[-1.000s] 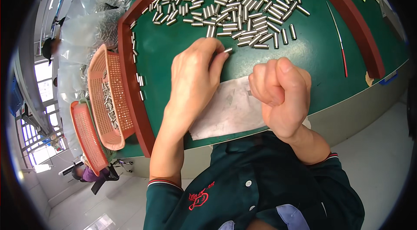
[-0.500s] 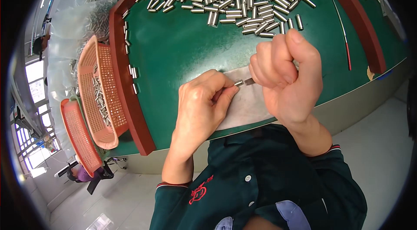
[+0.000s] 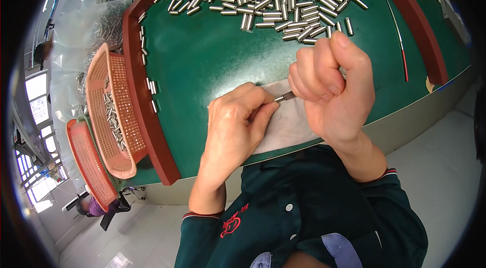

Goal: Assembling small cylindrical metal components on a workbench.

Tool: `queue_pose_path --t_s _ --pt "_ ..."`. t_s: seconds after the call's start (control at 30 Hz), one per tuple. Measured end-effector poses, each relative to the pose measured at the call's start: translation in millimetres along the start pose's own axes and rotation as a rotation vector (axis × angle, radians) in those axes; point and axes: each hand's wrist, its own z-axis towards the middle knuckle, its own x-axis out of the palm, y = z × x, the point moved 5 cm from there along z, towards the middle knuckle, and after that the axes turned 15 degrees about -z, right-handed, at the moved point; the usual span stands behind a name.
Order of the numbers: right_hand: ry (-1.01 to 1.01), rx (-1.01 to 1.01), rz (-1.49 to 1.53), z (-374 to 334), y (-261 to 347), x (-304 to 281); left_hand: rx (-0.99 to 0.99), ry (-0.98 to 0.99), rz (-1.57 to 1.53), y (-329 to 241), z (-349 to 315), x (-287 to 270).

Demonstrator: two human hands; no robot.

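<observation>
My left hand [image 3: 235, 121] is closed, with thumb and fingertips pinching a small shiny metal cylinder [image 3: 279, 99]; only its right end shows. My right hand [image 3: 336, 88] forms a fist around a slim dark metal tool [image 3: 288, 95]. The tool's narrow tip points left and meets the cylinder's exposed end, seemingly entering it. Its handle is hidden in the fist. Beneath both hands lies a pale grey cloth [image 3: 283, 128] at the near edge of the green table. A large loose pile of similar metal cylinders [image 3: 283, 4] spreads beyond my hands.
Red-brown rails border the table at left [image 3: 144, 111] and right [image 3: 412, 20]. Several cylinders line the left rail. Outside it stand a pink basket [image 3: 132, 126] holding metal parts, a second basket [image 3: 88, 161] and plastic bags [image 3: 76, 55]. A red-handled thin tool [image 3: 404, 63] lies right.
The tool's tip has come up against the cylinder's end, closing the small gap between them. My right hand has shifted slightly left; the left hand keeps its pinch.
</observation>
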Motion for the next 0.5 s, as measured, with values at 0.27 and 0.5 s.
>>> queue_pose_path --t_s 0.27,0.5 --pt "0.023 -0.007 -0.021 -1.1 -1.3 3.9 0.010 -0.001 -0.008 1.1 0.1 -2.0" --pt "0.049 0.002 -0.080 -1.3 -5.7 0.8 -0.031 0.020 -0.077 7.4 0.9 -1.1"
